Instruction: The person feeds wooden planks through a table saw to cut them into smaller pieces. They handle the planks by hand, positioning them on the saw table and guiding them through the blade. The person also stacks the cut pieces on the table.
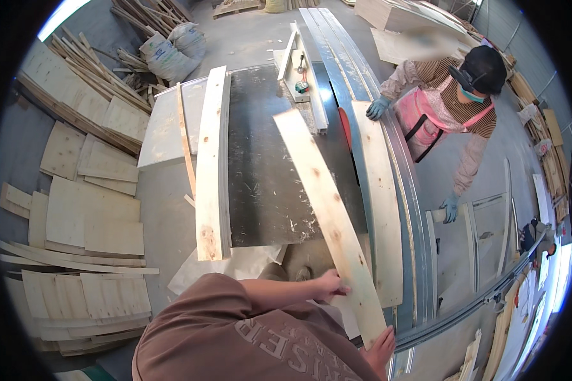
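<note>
A long knotty wooden plank (329, 209) slants across the dark saw table (264, 159), its far end over the table's middle. My left hand (329, 286) is closed on the plank's left edge, toward its near end. At the near end, my right hand (381, 348) grips the plank's corner; part of that hand is hidden. A second plank (378, 209) lies just to the right, along the blue-grey sliding table (362, 70). On its far end rests a co-worker's gloved hand (378, 108). Between the two planks a red curved part (345, 127) shows.
Stacked planks (211, 171) lie along the saw table's left side, beside a thin strip (185, 136). A fence (289, 54) with a small green and red tool (302, 84) stands at the far end. Board piles (95, 216) line the left. A co-worker (451, 108) stands at right.
</note>
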Demonstrator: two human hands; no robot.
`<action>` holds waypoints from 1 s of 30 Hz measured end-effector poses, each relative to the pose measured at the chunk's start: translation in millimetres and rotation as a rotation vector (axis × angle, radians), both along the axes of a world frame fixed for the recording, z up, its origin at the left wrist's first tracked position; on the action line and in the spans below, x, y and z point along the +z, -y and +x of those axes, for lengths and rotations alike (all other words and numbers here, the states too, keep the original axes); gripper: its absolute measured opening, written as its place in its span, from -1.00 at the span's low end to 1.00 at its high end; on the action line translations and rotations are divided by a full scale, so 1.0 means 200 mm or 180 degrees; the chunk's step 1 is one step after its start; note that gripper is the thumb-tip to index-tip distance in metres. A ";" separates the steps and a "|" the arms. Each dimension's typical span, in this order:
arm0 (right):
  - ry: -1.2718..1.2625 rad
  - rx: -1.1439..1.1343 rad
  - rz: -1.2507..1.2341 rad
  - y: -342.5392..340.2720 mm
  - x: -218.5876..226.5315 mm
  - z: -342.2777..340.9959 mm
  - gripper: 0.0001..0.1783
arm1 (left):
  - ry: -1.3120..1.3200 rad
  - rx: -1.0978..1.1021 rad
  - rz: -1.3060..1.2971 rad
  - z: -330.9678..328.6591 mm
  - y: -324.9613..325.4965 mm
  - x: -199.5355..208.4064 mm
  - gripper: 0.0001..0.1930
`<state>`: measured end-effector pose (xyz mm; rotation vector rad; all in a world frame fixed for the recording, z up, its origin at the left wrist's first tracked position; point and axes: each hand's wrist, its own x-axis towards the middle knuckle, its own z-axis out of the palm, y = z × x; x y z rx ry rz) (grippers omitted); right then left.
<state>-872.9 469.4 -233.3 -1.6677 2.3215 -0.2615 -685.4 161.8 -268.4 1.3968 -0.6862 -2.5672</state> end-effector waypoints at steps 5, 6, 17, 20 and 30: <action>0.0752 0.0570 -0.0013 0.93 0.21 0.17 0.42 | 0.0054 0.1139 -0.1515 0.47 0.59 0.50 -0.61; 0.0859 0.0632 -0.0017 1.15 0.27 0.30 0.42 | 0.0136 0.1248 -0.1873 0.64 0.74 0.48 -0.63; 0.1653 0.0458 0.0341 2.22 0.83 1.85 0.39 | 0.3523 0.2078 -0.3524 1.74 0.66 0.71 -0.23; 0.1775 0.0737 0.0376 2.12 0.82 2.04 0.28 | 0.2668 0.2243 -0.2871 1.87 0.55 0.71 -0.28; 0.1915 0.1776 0.0645 2.10 0.58 2.12 -0.31 | 0.2826 0.1750 -0.3522 1.86 0.57 0.75 -0.37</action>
